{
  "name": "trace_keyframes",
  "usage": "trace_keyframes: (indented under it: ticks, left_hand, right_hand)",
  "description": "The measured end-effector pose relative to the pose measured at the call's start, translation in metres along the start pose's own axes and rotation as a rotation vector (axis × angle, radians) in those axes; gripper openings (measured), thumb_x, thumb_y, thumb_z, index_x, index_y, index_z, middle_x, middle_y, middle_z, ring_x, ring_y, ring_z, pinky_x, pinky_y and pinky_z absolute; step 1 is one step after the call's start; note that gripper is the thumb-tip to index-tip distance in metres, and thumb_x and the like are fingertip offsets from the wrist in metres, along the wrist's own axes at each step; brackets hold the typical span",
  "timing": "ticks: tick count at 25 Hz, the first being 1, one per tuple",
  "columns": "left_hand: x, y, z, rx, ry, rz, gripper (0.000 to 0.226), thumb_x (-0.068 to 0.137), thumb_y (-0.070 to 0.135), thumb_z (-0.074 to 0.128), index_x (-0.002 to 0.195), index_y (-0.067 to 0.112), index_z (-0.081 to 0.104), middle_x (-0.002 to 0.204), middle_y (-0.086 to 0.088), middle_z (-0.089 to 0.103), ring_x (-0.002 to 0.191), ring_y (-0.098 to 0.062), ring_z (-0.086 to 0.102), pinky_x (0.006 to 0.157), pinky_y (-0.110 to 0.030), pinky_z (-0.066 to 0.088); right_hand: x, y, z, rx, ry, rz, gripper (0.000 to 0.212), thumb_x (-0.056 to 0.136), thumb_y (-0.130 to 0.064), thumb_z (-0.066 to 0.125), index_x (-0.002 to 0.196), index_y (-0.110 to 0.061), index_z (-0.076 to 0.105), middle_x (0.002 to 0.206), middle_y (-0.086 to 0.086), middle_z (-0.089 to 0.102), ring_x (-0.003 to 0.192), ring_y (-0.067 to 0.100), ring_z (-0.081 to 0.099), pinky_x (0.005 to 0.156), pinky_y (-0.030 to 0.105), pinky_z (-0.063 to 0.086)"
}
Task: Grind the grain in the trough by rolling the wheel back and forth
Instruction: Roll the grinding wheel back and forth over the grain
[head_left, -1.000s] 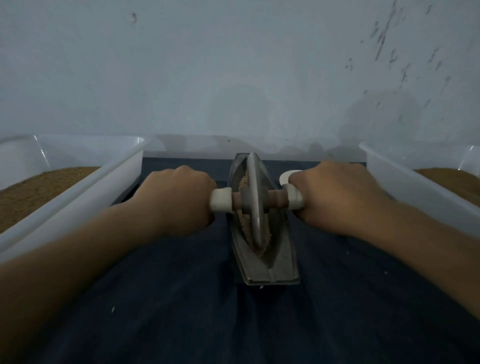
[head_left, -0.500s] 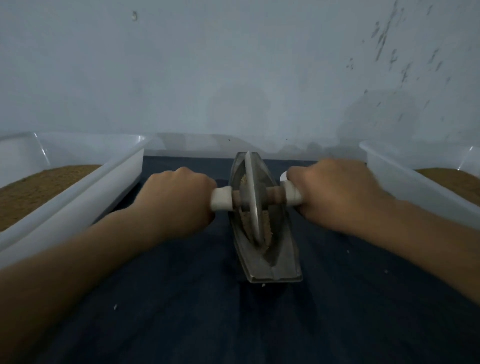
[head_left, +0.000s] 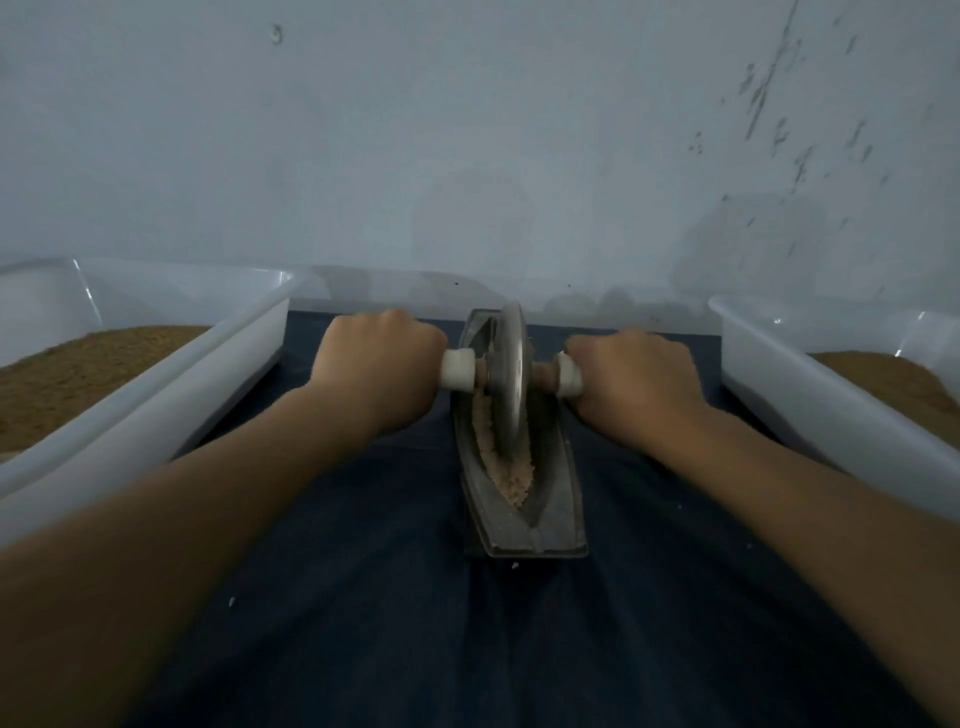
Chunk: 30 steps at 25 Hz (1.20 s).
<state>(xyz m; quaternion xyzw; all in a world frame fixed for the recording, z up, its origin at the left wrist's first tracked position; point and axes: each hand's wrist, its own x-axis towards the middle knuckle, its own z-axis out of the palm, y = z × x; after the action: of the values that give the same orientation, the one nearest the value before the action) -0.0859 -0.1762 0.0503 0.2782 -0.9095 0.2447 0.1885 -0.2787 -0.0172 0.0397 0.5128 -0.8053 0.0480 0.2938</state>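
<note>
At nine o'clock of the scene stands a white plastic tub (head_left: 171, 384), filled with brown, sandy-looking meal (head_left: 78, 374). Just beside its inner wall, the left hand (head_left: 379, 358) is curled into a fist round the left end of the wooden axle, knuckles up; a white end collar (head_left: 457, 370) shows between the fist and the disc.

The metal wheel (head_left: 511, 379) stands upright on its edge in the boat-shaped metal trough (head_left: 550, 514). It sits in the far half of the trough, toward the twelve o'clock tip. The trough lies lengthwise from twelve to six o'clock on a dark blue cloth (head_left: 467, 649). The pale, crushed grain (head_left: 514, 475) lies in the groove, banked along the wheel's left side and heaped at its six o'clock side, with the near end of the groove bare. A few pale crumbs lie on the cloth near the trough's six o'clock end.

At three o'clock of the wheel, the right hand (head_left: 634, 379) grips the other end of the axle in a closed fist, touching a second white collar (head_left: 569, 375). Further toward three o'clock stands a second white tub (head_left: 810, 400), also holding brown meal (head_left: 883, 379). A pale, scuffed wall (head_left: 467, 130) rises at twelve o'clock.
</note>
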Motion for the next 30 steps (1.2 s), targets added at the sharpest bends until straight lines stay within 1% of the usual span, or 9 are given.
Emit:
trace_keyframes:
  ticks: [4, 8, 11, 13, 18, 21, 24, 27, 30]
  left_hand:
    - [-0.026, -0.018, -0.009, 0.056, 0.280, 0.209, 0.018, 0.066, 0.044, 0.055, 0.064, 0.032, 0.041, 0.048, 0.009, 0.036, 0.037, -0.015, 0.026, 0.049, -0.016, 0.004]
    - [0.007, 0.003, 0.010, 0.073, 0.122, -0.001, 0.019, 0.081, 0.027, 0.065, 0.074, 0.025, 0.048, 0.067, 0.001, 0.056, 0.057, -0.025, 0.058, 0.048, -0.026, 0.025]
    - [0.030, 0.009, 0.005, 0.039, -0.014, -0.093, 0.008, 0.092, 0.030, 0.057, 0.094, 0.024, 0.062, 0.076, 0.000, 0.049, 0.067, -0.024, 0.052, 0.058, -0.032, 0.037]
    - [0.017, 0.004, -0.001, 0.055, 0.005, -0.042, 0.007, 0.089, 0.033, 0.060, 0.089, 0.027, 0.062, 0.070, 0.003, 0.043, 0.061, -0.020, 0.044, 0.053, -0.030, 0.033]
    - [-0.019, -0.003, -0.007, 0.091, 0.227, 0.104, 0.044, 0.055, 0.027, 0.078, 0.063, 0.028, 0.035, 0.049, 0.007, 0.027, 0.041, -0.017, 0.020, 0.050, -0.016, 0.008]
    - [0.008, 0.007, 0.009, 0.103, 0.088, -0.026, 0.020, 0.080, 0.027, 0.067, 0.072, 0.024, 0.049, 0.058, 0.004, 0.041, 0.050, -0.021, 0.043, 0.047, -0.025, 0.023]
    - [0.038, 0.009, 0.008, 0.027, -0.028, -0.123, 0.011, 0.093, 0.031, 0.060, 0.097, 0.022, 0.065, 0.084, -0.003, 0.060, 0.075, -0.026, 0.062, 0.060, -0.032, 0.039]
    - [0.023, 0.007, 0.000, 0.034, 0.007, -0.036, 0.008, 0.088, 0.032, 0.062, 0.089, 0.025, 0.064, 0.070, 0.002, 0.047, 0.061, -0.020, 0.050, 0.054, -0.030, 0.035]
    - [-0.022, 0.000, -0.006, 0.032, 0.217, 0.088, 0.029, 0.063, 0.037, 0.078, 0.063, 0.029, 0.050, 0.055, 0.010, 0.021, 0.043, -0.011, 0.014, 0.047, -0.018, 0.009]
  right_hand:
    - [-0.045, 0.009, -0.013, -0.029, 0.313, -0.099, 0.030, 0.065, -0.041, 0.062, 0.064, -0.030, 0.033, 0.052, -0.017, 0.011, 0.044, -0.002, 0.008, 0.048, 0.014, 0.005]
    - [-0.004, -0.004, 0.003, 0.030, -0.034, 0.113, 0.016, 0.086, -0.041, 0.059, 0.077, -0.030, 0.051, 0.069, -0.009, 0.054, 0.059, 0.018, 0.052, 0.053, 0.028, 0.034]
    - [0.026, -0.008, 0.000, 0.108, -0.166, 0.153, 0.020, 0.091, -0.044, 0.063, 0.083, -0.030, 0.053, 0.086, -0.003, 0.060, 0.078, 0.021, 0.055, 0.065, 0.032, 0.041]
    - [0.014, 0.000, -0.006, 0.120, -0.207, 0.090, 0.020, 0.090, -0.040, 0.063, 0.078, -0.030, 0.051, 0.084, -0.007, 0.061, 0.076, 0.019, 0.059, 0.062, 0.032, 0.043]
    - [-0.038, 0.010, -0.010, -0.096, 0.189, -0.038, 0.030, 0.060, -0.044, 0.060, 0.058, -0.032, 0.032, 0.045, -0.016, 0.022, 0.036, -0.001, 0.019, 0.040, 0.015, 0.007]
    - [0.002, 0.002, 0.004, 0.043, -0.039, 0.063, 0.021, 0.080, -0.043, 0.062, 0.070, -0.032, 0.047, 0.065, -0.011, 0.053, 0.056, 0.014, 0.051, 0.048, 0.025, 0.033]
    - [0.042, -0.005, 0.006, 0.117, -0.176, 0.144, 0.019, 0.089, -0.045, 0.065, 0.086, -0.027, 0.059, 0.087, -0.002, 0.063, 0.078, 0.022, 0.059, 0.064, 0.032, 0.048]
    - [0.021, 0.003, 0.001, 0.116, -0.240, 0.080, 0.017, 0.088, -0.042, 0.064, 0.078, -0.031, 0.056, 0.082, -0.007, 0.064, 0.071, 0.016, 0.057, 0.058, 0.031, 0.045]
    - [-0.029, 0.014, -0.008, -0.078, 0.154, -0.093, 0.025, 0.066, -0.044, 0.057, 0.059, -0.033, 0.036, 0.048, -0.016, 0.032, 0.039, 0.000, 0.027, 0.040, 0.017, 0.014]
